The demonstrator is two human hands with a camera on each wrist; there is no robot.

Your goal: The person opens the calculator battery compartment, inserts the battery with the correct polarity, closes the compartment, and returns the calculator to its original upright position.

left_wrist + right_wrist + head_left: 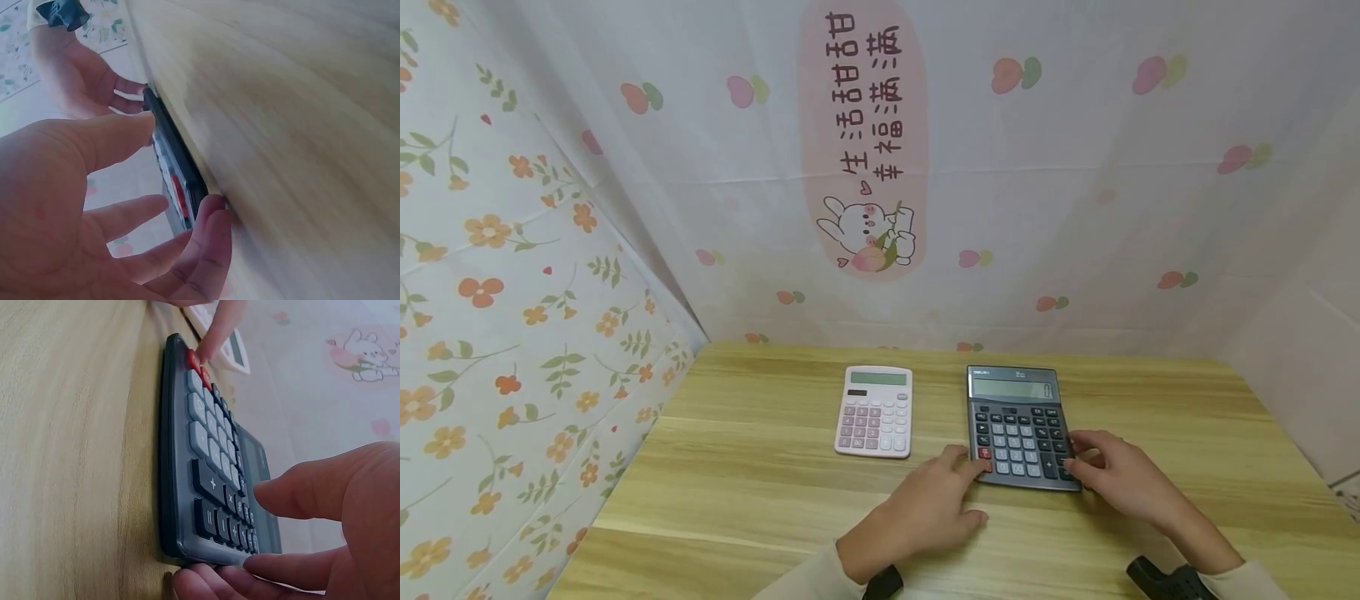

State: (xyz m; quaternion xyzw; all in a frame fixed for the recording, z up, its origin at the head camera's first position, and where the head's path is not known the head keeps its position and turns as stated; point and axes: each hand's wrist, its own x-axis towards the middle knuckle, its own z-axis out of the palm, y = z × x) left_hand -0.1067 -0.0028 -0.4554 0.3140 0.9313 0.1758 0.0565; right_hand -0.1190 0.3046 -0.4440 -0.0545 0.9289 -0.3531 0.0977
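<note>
A dark grey calculator (pixel 1018 429) lies face up on the wooden table, with "0" on its display. My left hand (pixel 928 508) is at its lower left corner, the index fingertip over the red keys (pixel 195 360). The other left fingers are spread, the lower ones near the calculator's edge in the left wrist view. By the right edge is my right hand (pixel 1123 479). In the right wrist view its fingers (pixel 206 582) lie along the calculator's side, while the thumb (pixel 300 487) stands over the keys. Both hands have relaxed fingers.
A white and pink calculator (pixel 874 412) lies on the table to the left of the grey one. Behind the table (pixel 737 467) hangs a printed white cloth (pixel 1000 208), and a floral cloth (pixel 512 333) covers the left side.
</note>
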